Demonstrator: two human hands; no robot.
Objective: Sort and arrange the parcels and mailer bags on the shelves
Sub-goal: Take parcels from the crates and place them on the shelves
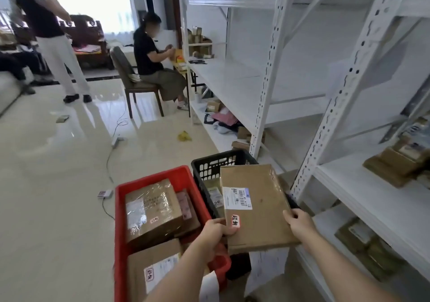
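From the head view, a flat box point(256, 208) is held up over the black basket point(209, 164), next to the red basket point(160, 176). The left hand point(213, 236) and right hand point(300, 224) grip its near corners, fingers curled around them. Next, I think, it needs a spot on the shelf point(372, 199) to the right.

- Two bare forearms enter frame from 6 o'clock, no sleeves visible on either
- left hand point(215, 236): bare, no glove, no ring or watch seen; forearm runs off toward 7 o'clock
- right hand point(300, 224): bare, no glove, wrist uncovered; forearm runs off toward 5 o'clock
- No markings, bands or straps on either wrist
- Rest of body out of frame
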